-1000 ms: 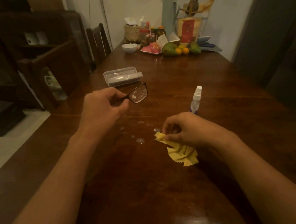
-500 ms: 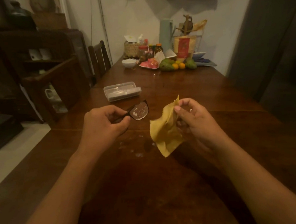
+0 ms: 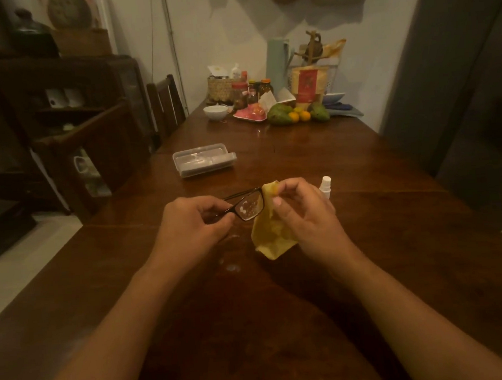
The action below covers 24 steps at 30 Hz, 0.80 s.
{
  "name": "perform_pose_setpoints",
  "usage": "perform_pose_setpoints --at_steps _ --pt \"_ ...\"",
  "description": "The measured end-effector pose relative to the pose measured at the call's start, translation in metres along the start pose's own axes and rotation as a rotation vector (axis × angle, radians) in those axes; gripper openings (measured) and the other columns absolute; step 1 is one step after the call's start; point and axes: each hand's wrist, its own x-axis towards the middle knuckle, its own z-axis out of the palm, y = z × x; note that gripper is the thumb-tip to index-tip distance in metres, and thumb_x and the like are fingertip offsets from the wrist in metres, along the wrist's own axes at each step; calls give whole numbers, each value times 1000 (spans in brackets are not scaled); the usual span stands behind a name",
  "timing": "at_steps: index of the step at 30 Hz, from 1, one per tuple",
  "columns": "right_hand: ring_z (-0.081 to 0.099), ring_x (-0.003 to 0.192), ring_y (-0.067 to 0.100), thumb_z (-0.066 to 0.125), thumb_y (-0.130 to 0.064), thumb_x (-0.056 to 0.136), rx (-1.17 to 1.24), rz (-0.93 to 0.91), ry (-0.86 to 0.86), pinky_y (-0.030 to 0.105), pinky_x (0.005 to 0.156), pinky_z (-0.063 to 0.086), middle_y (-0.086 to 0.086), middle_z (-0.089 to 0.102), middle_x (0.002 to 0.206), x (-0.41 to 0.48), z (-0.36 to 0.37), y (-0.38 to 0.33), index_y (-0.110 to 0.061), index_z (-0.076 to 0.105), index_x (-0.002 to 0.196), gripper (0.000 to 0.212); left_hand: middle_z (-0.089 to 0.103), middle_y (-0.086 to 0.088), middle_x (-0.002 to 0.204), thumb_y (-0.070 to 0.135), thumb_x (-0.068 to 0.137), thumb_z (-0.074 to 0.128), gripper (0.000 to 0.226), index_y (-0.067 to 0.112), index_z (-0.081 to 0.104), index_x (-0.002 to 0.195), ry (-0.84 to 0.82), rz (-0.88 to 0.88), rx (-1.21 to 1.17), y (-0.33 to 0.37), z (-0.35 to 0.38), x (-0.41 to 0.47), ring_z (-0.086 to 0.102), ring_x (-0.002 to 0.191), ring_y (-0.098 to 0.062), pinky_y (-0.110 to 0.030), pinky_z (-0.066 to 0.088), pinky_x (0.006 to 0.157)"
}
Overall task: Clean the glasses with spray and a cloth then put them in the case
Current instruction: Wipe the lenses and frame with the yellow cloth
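Observation:
My left hand (image 3: 193,222) pinches the dark-framed glasses (image 3: 249,206) by one side, above the wooden table (image 3: 394,240). One lens shows, spotted with wet drops. My right hand (image 3: 307,215) holds the yellow cloth (image 3: 271,232) up against the right edge of that lens; the cloth hangs down below my fingers. The small white spray bottle (image 3: 325,185) stands just behind my right hand, mostly hidden. The clear plastic case (image 3: 202,160) lies open farther back, left of centre.
Droplets (image 3: 232,267) wet the table under my hands. At the far end stand a white bowl (image 3: 215,112), jars, a pink plate, mangoes and oranges (image 3: 295,115). Wooden chairs (image 3: 165,104) line the left edge.
My right hand lifted the yellow cloth off the table and brought it left to the lens. The glasses stayed in my left hand, and the view tilted up a little.

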Motion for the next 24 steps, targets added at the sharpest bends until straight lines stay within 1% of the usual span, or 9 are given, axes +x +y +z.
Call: perform_pose_setpoints --at_steps 2,3,5,8,11,14,18,21,24 --pt "14 122 -23 47 -57 94 -250 -180 16 42 104 23 -57 26 126 -4 6 3 -58 51 102 10 70 29 70 11 83 78 39 48 66 78 8 3 -32 3 -1 -1 68 73 11 -3 47 55" --pt "11 124 -22 48 -51 96 -346 -281 39 35 98 17 -60 23 128 -4 9 3 -57 51 107 13 70 33 73 11 83 78 38 47 67 78 13 1 -55 5 -2 -2 68 74 10 -3 47 55" --pt "18 137 -2 51 -37 101 -471 -409 64 30 95 15 -43 41 138 -2 12 5 -46 55 122 24 68 38 75 11 84 77 38 48 67 79 19 -5 -75 7 -4 -2 69 75 9 -4 49 56" --pt "29 143 21 49 -23 103 -572 -487 37 41 114 21 -7 56 144 0 12 7 -32 49 142 41 67 38 71 12 84 77 37 47 67 77 23 -31 -95 9 -5 -2 68 74 9 -6 49 54" --pt "20 142 25 42 -30 103 -673 -450 -51 58 102 40 -2 39 151 -1 13 5 -33 31 152 51 71 29 67 10 84 78 33 41 71 75 31 -68 -140 9 -5 -1 70 65 4 -7 49 49" --pt "11 144 25 41 -41 100 -761 -458 -121 55 104 33 -4 22 154 0 15 10 -37 17 157 61 74 20 66 8 84 77 29 36 74 75 45 -94 -174 8 -6 0 71 61 1 -9 49 49" --pt "15 148 18 51 -43 99 -753 -571 -135 40 112 18 -12 21 162 2 12 16 -37 19 158 68 73 20 64 7 82 79 29 35 75 76 51 -100 -188 9 -7 -1 70 59 3 -8 48 49" --pt "28 146 15 52 -38 98 -744 -638 -143 39 112 26 -13 32 160 3 8 18 -32 28 157 64 74 18 64 7 82 78 29 34 76 76 41 -99 -206 10 -8 -1 69 58 2 -7 47 50" --pt "39 139 17 51 -34 97 -747 -656 -45 40 104 33 -10 48 151 4 2 18 -30 44 150 54 75 15 67 9 83 78 22 31 77 79 42 -118 -215 9 -9 0 71 61 -1 -8 48 50"
